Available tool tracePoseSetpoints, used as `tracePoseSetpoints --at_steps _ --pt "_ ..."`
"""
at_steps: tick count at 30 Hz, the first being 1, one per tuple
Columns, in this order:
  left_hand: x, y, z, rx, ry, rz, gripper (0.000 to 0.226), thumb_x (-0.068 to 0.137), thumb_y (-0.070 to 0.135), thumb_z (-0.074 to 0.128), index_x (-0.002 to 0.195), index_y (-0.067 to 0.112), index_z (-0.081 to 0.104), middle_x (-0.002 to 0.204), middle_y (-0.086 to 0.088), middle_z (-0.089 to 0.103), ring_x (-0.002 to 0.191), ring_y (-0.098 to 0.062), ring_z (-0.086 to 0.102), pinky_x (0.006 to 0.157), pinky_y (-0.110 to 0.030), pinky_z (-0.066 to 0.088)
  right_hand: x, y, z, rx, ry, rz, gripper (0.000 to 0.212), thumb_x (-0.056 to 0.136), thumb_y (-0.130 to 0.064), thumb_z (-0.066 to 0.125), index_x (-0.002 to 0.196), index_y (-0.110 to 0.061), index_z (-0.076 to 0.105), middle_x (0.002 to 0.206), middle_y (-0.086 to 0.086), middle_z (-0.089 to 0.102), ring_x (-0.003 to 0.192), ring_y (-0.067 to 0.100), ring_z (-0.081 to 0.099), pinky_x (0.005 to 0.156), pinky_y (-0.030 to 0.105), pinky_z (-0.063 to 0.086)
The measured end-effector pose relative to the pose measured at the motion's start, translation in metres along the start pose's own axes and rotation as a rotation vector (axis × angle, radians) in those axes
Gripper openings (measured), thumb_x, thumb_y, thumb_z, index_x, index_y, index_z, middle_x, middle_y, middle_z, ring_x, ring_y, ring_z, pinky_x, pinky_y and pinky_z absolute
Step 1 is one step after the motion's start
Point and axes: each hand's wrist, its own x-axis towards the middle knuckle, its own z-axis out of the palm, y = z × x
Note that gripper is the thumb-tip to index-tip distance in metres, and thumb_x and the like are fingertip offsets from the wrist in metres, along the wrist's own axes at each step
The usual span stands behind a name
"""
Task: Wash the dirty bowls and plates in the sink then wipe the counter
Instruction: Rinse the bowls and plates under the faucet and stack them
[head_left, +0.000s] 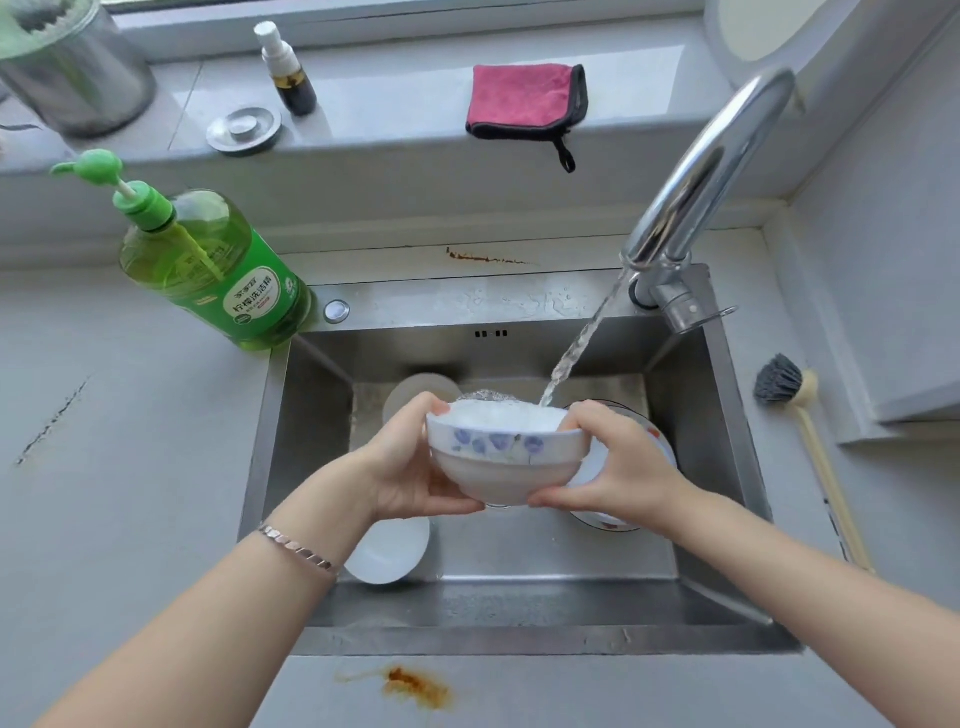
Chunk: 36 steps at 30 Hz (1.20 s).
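Observation:
I hold a white bowl with blue flowers (506, 457) over the steel sink (519, 571). My left hand (410, 467) grips its left side, and my right hand (618, 467) grips its right side. Water runs from the chrome faucet (701, 176) into the bowl, which is full of foamy water. A white bowl (387, 551) lies in the sink below my left wrist. Another white dish (415, 387) sits at the back of the sink. A plate with a patterned rim (623, 512) lies under my right hand, mostly hidden.
A green dish-soap bottle (208, 265) stands left of the sink. A pink cloth (524, 101) lies on the sill, with a small spray bottle (285, 70) and a drain stopper (244, 130). A dish brush (800, 415) lies at the right. An orange stain (415, 686) marks the front counter.

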Motion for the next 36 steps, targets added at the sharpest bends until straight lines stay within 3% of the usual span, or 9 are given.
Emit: tracePoseSetpoints --at_steps 2,4,8,10,12,15,22,28,36 --pt "-0.001 0.007 -0.001 0.107 0.028 -0.016 0.052 0.086 0.058 0.032 0.094 0.015 0.061 0.077 -0.01 0.056 0.062 -0.022 0.063 0.053 -0.032 0.056 0.003 -0.006 -0.001 0.24 0.02 0.166 0.045 0.052 -0.022 0.09 0.065 -0.024 0.047 0.06 -0.02 0.053 0.058 -0.005 0.045 0.055 0.008 0.034" --pt "0.004 0.01 -0.006 0.239 0.086 0.024 0.068 0.083 0.075 0.025 0.097 0.02 0.062 0.087 -0.011 0.056 0.071 -0.025 0.063 0.06 -0.034 0.056 0.01 -0.006 0.0 0.509 0.059 0.29 0.038 0.054 -0.008 0.088 0.072 -0.014 0.055 0.066 -0.013 0.06 0.059 -0.002 0.053 0.055 0.012 0.044" --pt "0.02 0.002 -0.007 0.236 0.112 0.233 0.064 0.087 0.071 0.024 0.123 0.028 0.055 0.123 -0.006 0.057 0.112 -0.022 0.057 0.099 -0.046 0.044 0.023 0.004 -0.005 0.88 0.112 0.463 0.065 0.038 -0.034 0.089 0.093 -0.009 0.065 0.08 0.001 0.071 0.069 0.014 0.064 0.058 0.024 0.052" --pt "0.021 0.0 -0.003 0.124 0.08 0.331 0.055 0.09 0.064 0.033 0.122 0.026 0.056 0.123 -0.003 0.062 0.116 -0.017 0.056 0.103 -0.045 0.041 0.025 0.01 -0.007 0.977 0.078 0.57 0.084 0.03 -0.051 0.089 0.101 -0.012 0.064 0.085 0.002 0.07 0.071 0.016 0.064 0.06 0.028 0.051" --pt "0.021 -0.002 0.002 0.093 0.07 0.386 0.052 0.089 0.059 0.042 0.123 0.022 0.055 0.122 -0.002 0.063 0.115 -0.016 0.057 0.101 -0.043 0.045 0.025 0.016 -0.007 1.046 0.068 0.654 0.08 0.048 -0.057 0.081 0.113 -0.015 0.06 0.096 0.003 0.067 0.078 0.018 0.063 0.065 0.034 0.051" --pt "0.021 -0.004 0.011 0.14 0.087 0.4 0.034 0.086 0.042 0.058 0.112 0.02 0.058 0.11 -0.003 0.066 0.103 -0.019 0.062 0.094 -0.041 0.05 0.021 0.024 -0.009 1.04 0.086 0.688 0.051 0.076 -0.044 0.067 0.119 -0.021 0.051 0.112 0.005 0.061 0.087 0.021 0.061 0.064 0.039 0.052" --pt "0.026 0.004 0.041 0.218 0.239 0.481 0.049 0.069 0.032 0.081 0.107 0.018 0.053 0.114 -0.005 0.061 0.095 -0.019 0.065 0.069 -0.036 0.059 0.002 0.031 -0.012 0.843 0.124 0.774 0.074 0.066 -0.044 0.078 0.128 -0.021 0.045 0.126 0.005 0.057 0.109 0.025 0.059 0.067 0.04 0.057" --pt "0.019 0.0 0.057 0.456 0.291 0.555 0.064 0.06 0.034 0.086 0.11 0.019 0.049 0.101 -0.001 0.06 0.093 -0.02 0.064 0.077 -0.046 0.057 -0.027 0.04 -0.016 0.933 0.065 0.811 0.064 0.07 -0.03 0.077 0.127 -0.016 0.049 0.119 0.011 0.064 0.092 0.029 0.067 0.067 0.036 0.057" --pt "0.005 -0.021 0.01 0.376 0.299 0.564 0.069 0.059 0.032 0.085 0.12 0.022 0.053 0.108 -0.003 0.062 0.097 -0.014 0.063 0.085 -0.039 0.056 -0.006 0.017 0.003 0.702 0.119 0.715 0.058 0.067 -0.013 0.081 0.117 -0.021 0.053 0.097 0.007 0.068 0.082 0.022 0.069 0.063 0.035 0.059"
